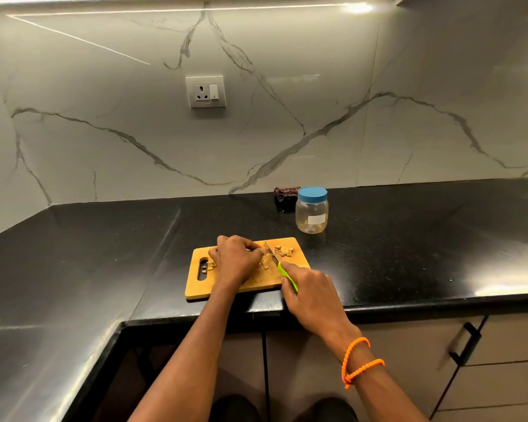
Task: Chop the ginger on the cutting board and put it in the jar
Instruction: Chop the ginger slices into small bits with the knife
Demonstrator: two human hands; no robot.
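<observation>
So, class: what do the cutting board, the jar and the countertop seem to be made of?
Cutting board: probably wood or bamboo, matte tan with faint grain.
Jar: likely clear plastic, see-through, under a blue cap.
Countertop: looks like polished black stone, speckled and reflecting light.

A dark folded cloth [286,192] lies on the black tabletop [409,239] against the marble wall [104,132], below a white socket [205,91].

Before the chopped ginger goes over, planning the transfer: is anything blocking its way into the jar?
Yes: the blue lid is on the jar. The countertop between cutting board and jar looks bare.
</observation>
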